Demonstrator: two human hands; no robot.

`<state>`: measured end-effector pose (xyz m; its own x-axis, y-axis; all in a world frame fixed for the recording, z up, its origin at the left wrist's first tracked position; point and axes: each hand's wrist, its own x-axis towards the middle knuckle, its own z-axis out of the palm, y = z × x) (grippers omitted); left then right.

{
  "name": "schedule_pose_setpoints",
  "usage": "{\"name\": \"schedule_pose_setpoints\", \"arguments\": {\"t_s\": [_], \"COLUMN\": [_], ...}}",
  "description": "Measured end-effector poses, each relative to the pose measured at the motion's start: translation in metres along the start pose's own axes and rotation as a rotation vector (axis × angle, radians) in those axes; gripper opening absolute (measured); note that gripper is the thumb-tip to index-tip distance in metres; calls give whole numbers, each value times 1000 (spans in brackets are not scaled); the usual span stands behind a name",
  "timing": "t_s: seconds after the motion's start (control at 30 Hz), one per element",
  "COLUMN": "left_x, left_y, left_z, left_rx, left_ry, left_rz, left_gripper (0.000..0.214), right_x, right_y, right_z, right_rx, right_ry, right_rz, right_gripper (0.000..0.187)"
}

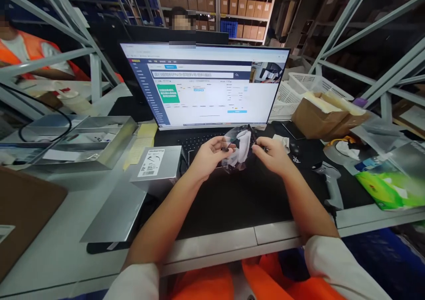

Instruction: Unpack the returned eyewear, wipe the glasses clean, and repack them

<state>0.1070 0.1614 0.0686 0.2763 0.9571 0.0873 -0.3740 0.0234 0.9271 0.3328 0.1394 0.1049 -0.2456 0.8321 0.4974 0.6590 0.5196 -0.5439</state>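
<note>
1. Between the left hand [209, 157] and right hand [272, 155], above the black mat [232, 202], is a crumpled clear plastic bag [233, 160] with a white label [245, 143], long side roughly upright.
2. Left fingers pinch its left side; right fingers close on its right edge.
3. Beyond stands a wide lit monitor [206, 98].

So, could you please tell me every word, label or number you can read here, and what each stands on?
"Wokening" (second letter unsure): white label on the silver rectangular box; its smaller print is illegible.
"PN": grey search bar on the wide, black-framed monitor; characters around it are blurred, other screen text mostly too small.
Black desk mat, green plastic packet: lettering too blurred.
</note>
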Motion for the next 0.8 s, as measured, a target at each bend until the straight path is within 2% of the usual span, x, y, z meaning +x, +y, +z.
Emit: {"name": "schedule_pose_setpoints", "arguments": {"t_s": [0.1, 0.2, 0.23, 0.3, 0.37, 0.43, 0.5, 0.57, 0.7, 0.8], "left_x": [-5, -12, -13, -15, -15, -15, -16, -18, -27, -32], "left_y": [7, 10, 10, 7, 2, -1, -2, 2, 16, 23], "left_z": [-3, -1, 1, 5, 9, 10, 10, 9, 5, 5], "left_rx": [-20, -65, -83, -109, -95, -58, -32, -50, -109, -74], "left_ry": [-35, -58, -55, -31, -10, -6, 3, 30, 65, 65], "left_rz": [-31, -31, -30, -13, 18, 51, 87, 129, 195, 242], "left_gripper": [51, 52, 51, 50, 53, 58, 59, 53, 38, 41], "right_x": [-4, -1, 2, 7, 9, 7, 2, -2, -5, -3], "right_y": [11, 29, 34, 37, 30, 18, 9, 6, 18, 30], "right_z": [-27, -40, -38, -24, -3, 16, 24, 19, -11, -36], "right_rx": [187, 611, 718, 780, 717, 621, 511, 430, 587, 693], "right_ry": [12, -53, -52, -63, -166, -243, -143, 37, 313, 550], "right_rz": [56, 89, 111, 174, 193, 150, 108, 111, 138, 88], "right_gripper": [31, 46, 47, 40, 46, 50, 41, 43, 48, 41]}}
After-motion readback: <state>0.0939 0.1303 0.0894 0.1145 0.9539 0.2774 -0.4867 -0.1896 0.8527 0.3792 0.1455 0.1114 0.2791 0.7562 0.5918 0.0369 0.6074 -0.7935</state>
